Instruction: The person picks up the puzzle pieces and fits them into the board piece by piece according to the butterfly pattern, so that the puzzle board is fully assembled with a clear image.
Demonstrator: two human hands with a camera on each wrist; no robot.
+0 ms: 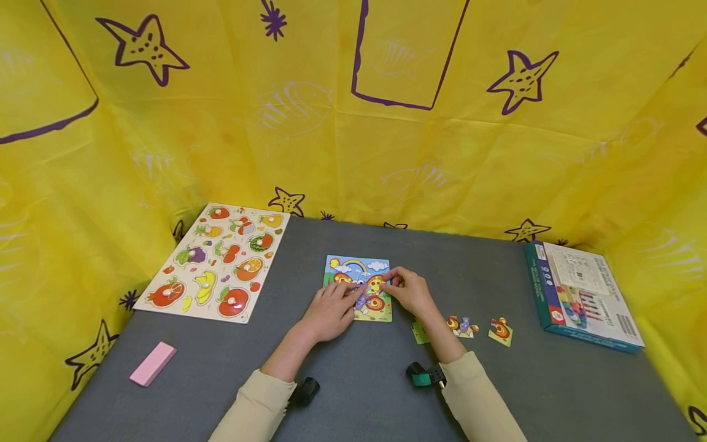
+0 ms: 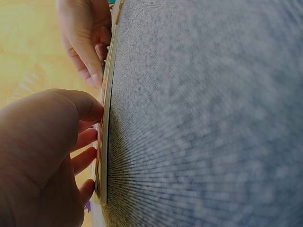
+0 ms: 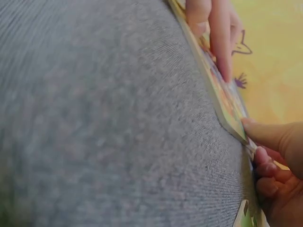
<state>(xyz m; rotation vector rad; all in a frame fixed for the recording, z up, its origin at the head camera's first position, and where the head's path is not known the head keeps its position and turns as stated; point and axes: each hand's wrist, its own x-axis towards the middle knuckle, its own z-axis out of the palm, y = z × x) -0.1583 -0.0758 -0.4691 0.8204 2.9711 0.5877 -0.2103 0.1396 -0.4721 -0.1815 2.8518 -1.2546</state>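
Observation:
A jigsaw puzzle [image 1: 361, 266] with a rainbow, clouds and a butterfly lies flat on the grey table. My left hand [image 1: 329, 310] rests on its lower left part, fingers extended over the picture. At the puzzle's right edge, my right hand [image 1: 410, 291] has its thumb on the picture and its other fingers curled beside the edge. In the right wrist view, the thumb [image 3: 267, 135] touches the board's corner. Loose pieces lie near the right forearm: a green piece [image 1: 420, 333], a purple and orange piece [image 1: 465, 328] and an orange piece [image 1: 500, 331].
A fruit peg puzzle board [image 1: 190, 301] lies at the left. A pink block [image 1: 153, 364] sits in front of it. At the right is a flat box [image 1: 593, 307] with a paper on top. Yellow cloth [image 1: 353, 159] hangs behind the table.

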